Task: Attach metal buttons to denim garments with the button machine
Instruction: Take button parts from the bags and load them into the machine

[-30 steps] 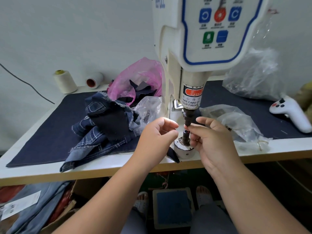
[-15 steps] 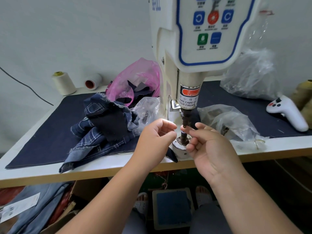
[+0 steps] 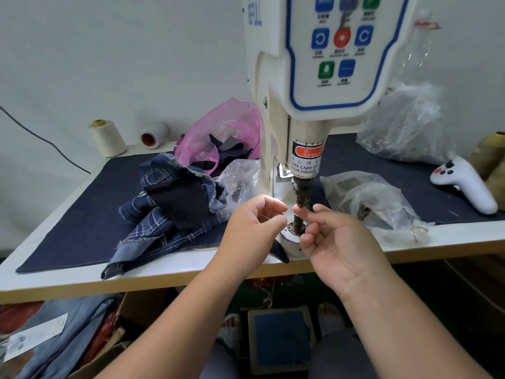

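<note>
Frayed matt denim pieces (image 3: 169, 212), glossy white plastic button machine (image 3: 322, 77), crinkled clear plastic bag (image 3: 377, 198)

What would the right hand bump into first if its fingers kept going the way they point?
Probably the machine's dark punch rod: the right hand points up-left with its fingertips right beside it, though depth is unclear.

Bare forearms, grey trousers (image 3: 338, 359), pale open-toed sandals (image 3: 329, 321)

White table (image 3: 169, 272): dark denim mat (image 3: 82, 228), denim pile (image 3: 169, 206), possibly button bags (image 3: 369, 201).
</note>
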Demonstrator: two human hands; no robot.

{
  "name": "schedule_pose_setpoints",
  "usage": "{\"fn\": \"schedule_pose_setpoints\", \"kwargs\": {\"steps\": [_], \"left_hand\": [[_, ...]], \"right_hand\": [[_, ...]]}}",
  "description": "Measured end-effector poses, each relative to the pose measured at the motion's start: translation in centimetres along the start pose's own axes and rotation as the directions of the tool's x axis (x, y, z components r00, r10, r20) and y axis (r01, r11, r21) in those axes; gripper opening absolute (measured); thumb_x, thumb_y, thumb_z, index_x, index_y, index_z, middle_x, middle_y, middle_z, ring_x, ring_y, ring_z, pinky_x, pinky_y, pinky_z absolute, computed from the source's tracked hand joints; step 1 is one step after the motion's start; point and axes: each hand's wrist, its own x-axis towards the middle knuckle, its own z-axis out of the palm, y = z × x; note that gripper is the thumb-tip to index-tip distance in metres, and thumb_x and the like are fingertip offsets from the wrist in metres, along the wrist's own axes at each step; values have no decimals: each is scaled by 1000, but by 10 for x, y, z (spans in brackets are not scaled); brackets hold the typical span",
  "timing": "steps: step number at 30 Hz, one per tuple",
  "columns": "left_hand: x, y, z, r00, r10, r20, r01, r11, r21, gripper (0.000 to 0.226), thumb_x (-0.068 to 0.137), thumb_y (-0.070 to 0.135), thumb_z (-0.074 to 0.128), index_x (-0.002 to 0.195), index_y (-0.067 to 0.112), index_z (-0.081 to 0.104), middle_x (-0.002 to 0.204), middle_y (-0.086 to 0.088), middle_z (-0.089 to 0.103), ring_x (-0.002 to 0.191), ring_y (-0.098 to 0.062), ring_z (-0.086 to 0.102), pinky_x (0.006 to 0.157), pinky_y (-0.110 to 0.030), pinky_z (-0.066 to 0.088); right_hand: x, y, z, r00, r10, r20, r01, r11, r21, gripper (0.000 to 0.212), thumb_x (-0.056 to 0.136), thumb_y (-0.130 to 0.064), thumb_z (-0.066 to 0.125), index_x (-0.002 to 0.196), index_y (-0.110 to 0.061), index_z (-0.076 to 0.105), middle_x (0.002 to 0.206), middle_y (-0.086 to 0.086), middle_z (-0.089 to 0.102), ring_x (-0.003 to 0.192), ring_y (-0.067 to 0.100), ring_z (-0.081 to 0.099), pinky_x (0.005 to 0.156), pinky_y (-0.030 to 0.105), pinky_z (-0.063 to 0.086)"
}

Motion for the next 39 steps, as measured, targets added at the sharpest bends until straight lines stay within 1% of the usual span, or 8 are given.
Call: {"fn": "schedule_pose_setpoints", "kwargs": {"steps": [6,10,14,21,26,31,36,39], "left_hand": [[1,-2,2,1000,-4,8,4,1000,2,15,89,11,65,90,26,69,90,-3,71,76,-6,62,75,-25,54],[2,-5,3,1000,-12,-2,12,1000,10,16,89,12,65,89,27,69,89,-3,71,80,-13,65,70,-19,53],[3,-6,2,1000,-4,6,5,1000,-6,16,88,12,65,89,27,69,83,3,70,72,-2,60,68,-18,52],[3,-5,0,1000,-12,6,12,1000,-13,16,89,9,64,91,23,69,84,-2,70,69,0,59,67,-14,49],[6,-5,-4,1000,-13,-12,13,1000,4,15,88,11,65,90,25,69,89,-5,71,74,-10,63,75,-28,54],[10,-5,-10,999,-11,-35,11,1000,12,17,88,14,65,88,30,69,86,1,71,73,-10,67,65,-17,53],[6,-8,-5,1000,-20,-11,21,1000,20,16,88,11,65,89,26,69,91,-8,71,87,-24,66,81,-34,56],[5,-7,-4,1000,-22,-11,23,1000,4,16,88,10,64,90,24,69,93,-10,71,89,-27,66,83,-36,56]], "right_hand": [[0,1,-1,1000,-12,-7,12,1000,-28,21,85,11,56,93,-9,60,86,19,74,40,8,54,37,20,43],[-2,-2,2,998,-61,-35,58,995,-83,23,80,9,64,93,-10,62,106,29,67,40,8,53,38,19,44],[-5,-4,4,995,-95,-19,93,992,-86,24,81,7,64,99,-8,61,120,33,63,43,8,53,40,20,44],[-5,-4,3,996,-88,-29,87,996,-20,21,85,7,59,99,-8,60,108,29,70,43,9,50,40,20,43],[-6,-3,3,994,-104,-28,105,994,19,19,85,5,59,97,-10,60,108,30,70,43,11,50,40,21,43],[-7,-2,2,996,-90,0,90,994,57,17,85,4,59,96,-9,60,108,30,69,41,12,46,38,21,40],[-8,-2,3,995,-98,-4,98,993,71,15,85,4,59,94,-9,59,117,34,65,40,11,45,37,21,40],[-8,-3,3,994,-109,3,108,991,85,15,86,3,57,95,-8,58,120,36,62,40,11,45,38,21,40]]}}
